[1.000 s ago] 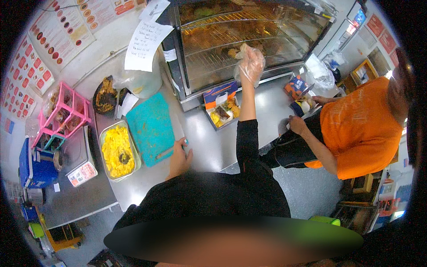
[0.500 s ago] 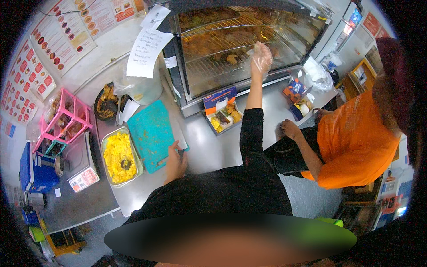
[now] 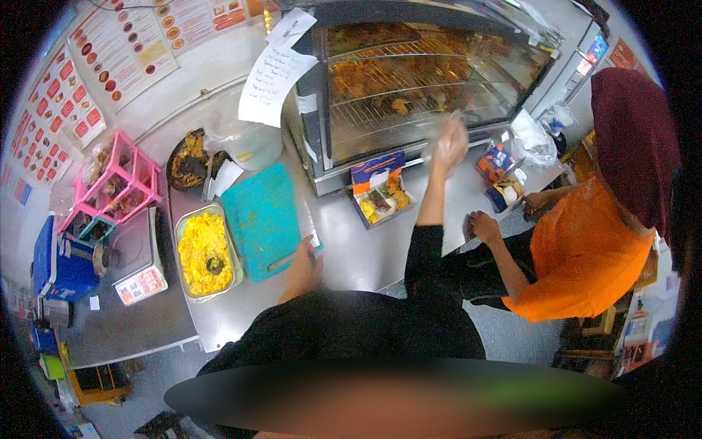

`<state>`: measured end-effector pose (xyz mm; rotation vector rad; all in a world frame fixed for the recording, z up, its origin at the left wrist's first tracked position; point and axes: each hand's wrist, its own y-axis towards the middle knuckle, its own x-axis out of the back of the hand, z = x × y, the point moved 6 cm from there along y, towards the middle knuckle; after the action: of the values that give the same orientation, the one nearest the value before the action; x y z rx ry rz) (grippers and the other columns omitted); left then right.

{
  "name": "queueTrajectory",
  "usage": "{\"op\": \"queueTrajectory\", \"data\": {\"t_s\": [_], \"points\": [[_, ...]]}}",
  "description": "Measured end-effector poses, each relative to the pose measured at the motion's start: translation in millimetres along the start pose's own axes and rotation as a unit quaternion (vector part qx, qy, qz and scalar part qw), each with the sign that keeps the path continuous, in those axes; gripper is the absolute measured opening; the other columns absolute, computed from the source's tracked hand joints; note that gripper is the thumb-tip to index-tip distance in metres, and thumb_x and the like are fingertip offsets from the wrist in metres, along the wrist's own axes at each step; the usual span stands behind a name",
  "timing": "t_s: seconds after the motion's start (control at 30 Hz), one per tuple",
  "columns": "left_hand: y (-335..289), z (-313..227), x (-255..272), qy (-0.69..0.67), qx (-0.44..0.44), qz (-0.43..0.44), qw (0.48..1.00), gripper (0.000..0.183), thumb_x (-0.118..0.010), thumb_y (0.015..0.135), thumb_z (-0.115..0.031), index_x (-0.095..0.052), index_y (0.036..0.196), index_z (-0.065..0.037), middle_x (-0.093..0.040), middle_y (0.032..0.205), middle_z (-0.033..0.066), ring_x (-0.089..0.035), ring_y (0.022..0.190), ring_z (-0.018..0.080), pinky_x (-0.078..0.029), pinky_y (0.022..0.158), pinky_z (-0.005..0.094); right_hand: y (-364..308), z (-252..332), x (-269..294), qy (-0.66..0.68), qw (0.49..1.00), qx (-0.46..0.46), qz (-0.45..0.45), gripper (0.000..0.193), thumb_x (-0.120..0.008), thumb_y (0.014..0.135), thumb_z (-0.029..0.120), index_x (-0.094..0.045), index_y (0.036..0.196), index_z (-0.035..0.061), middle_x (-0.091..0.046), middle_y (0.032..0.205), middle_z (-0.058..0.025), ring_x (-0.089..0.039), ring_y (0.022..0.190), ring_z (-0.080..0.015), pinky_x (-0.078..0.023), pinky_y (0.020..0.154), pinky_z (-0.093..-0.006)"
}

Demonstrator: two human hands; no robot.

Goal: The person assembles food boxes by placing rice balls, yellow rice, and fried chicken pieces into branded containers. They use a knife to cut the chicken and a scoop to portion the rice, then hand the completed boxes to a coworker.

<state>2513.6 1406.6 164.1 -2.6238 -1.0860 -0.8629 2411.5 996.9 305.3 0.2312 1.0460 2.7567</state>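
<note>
My left hand [image 3: 301,265] rests at the near right edge of a teal cutting board [image 3: 259,212], closed over a knife whose blade [image 3: 282,260] points left across the board. My right hand [image 3: 447,146], in a clear plastic glove, is raised before the lower glass of a food warming cabinet [image 3: 431,80]. Motion smears its fingers, and whether they hold anything does not show. Below and left of it stands an open meal box [image 3: 386,214] with yellow and fried-looking brown food. Inside the cabinet, brown food pieces [image 3: 400,107] lie on wire racks.
Left of the board is a tray of yellow food [image 3: 206,252]; behind it, a black pan [image 3: 188,164]. A pink rack [image 3: 117,179] stands further left. At right, a person in an orange shirt [image 3: 585,256] has hands near a second meal box [image 3: 504,194].
My right hand has drawn back from the cabinet glass, lower and nearer to me. The whole view has shifted a little. My left hand stays by the board with the knife.
</note>
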Motion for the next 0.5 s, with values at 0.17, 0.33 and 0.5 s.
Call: {"op": "queueTrajectory", "data": {"t_s": [0.17, 0.33, 0.5], "points": [[-10.5, 19.5, -2.6, 0.022, 0.063, 0.048, 0.997, 0.055, -0.059, 0.084, -0.012, -0.033, 0.132, -0.005, -0.054, 0.1, 0.0138, -0.059, 0.089, 0.0357, -0.046, 0.076, 0.0425, -135.6, -94.9, -12.9, -0.086, 0.967, -0.127, 0.202, 0.042, -0.054, 0.087, 0.04, -0.068, 0.084, 0.0014, -0.064, 0.075, -0.0204, -0.062, 0.066, -0.0347, -0.048, 0.063, -0.046], [-12.8, 32.9, -8.0, 0.079, 0.027, 0.092, 0.992, 0.056, -0.06, 0.083, -0.014, -0.033, 0.131, -0.008, -0.056, 0.097, 0.0138, -0.059, 0.087, 0.036, -0.046, 0.074, 0.0445, -179.3, -116.1, -22.3, -0.257, 0.926, -0.062, 0.269, 0.029, -0.056, 0.084, 0.032, -0.068, 0.086, 0.0052, -0.065, 0.089, -0.0182, -0.064, 0.079, -0.0342, -0.051, 0.07, -0.0445], [-13.5, 40.8, -12.7, 0.118, -0.007, 0.115, 0.986, 0.059, -0.06, 0.083, -0.017, -0.031, 0.133, -0.011, -0.057, 0.094, 0.0152, -0.059, 0.085, 0.0373, -0.047, 0.072, 0.0459, -182.2, -127.9, -18.7, -0.4, 0.823, -0.17, 0.365, 0.03, -0.051, 0.086, 0.031, -0.069, 0.096, 0.0091, -0.065, 0.102, -0.0179, -0.064, 0.09, -0.0329, -0.051, 0.081, -0.0426]]}}
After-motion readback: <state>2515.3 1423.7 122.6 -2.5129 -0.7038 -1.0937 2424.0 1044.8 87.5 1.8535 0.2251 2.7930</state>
